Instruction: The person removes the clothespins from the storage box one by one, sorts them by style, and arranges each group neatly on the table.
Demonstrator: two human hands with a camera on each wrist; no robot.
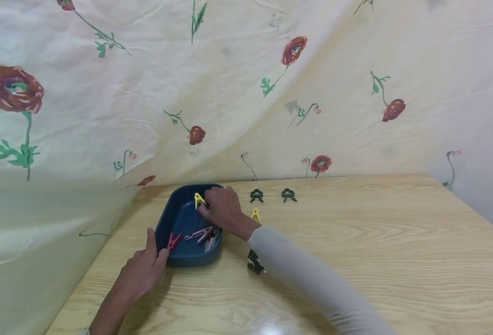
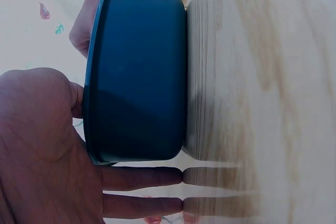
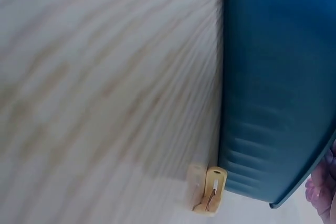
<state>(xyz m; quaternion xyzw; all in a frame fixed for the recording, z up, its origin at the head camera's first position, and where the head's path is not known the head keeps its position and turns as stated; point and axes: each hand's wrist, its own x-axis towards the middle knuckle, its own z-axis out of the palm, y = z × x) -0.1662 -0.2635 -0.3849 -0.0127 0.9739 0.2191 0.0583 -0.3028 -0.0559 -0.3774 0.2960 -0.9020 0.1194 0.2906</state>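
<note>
Yellow clip (image 1: pixel 198 199) pinched in the right hand (image 1: pixel 223 208) juts leftward.

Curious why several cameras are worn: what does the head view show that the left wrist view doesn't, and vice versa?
Only the head view shows inside the blue tray, with a red clip and pale clips, and a yellow clip in the right hand.

Only the left wrist view shows the palm of the left hand and two fingers reaching the table.

Both show the tray, parts of both hands, another yellow clip on the table, and floral cloth.
</note>
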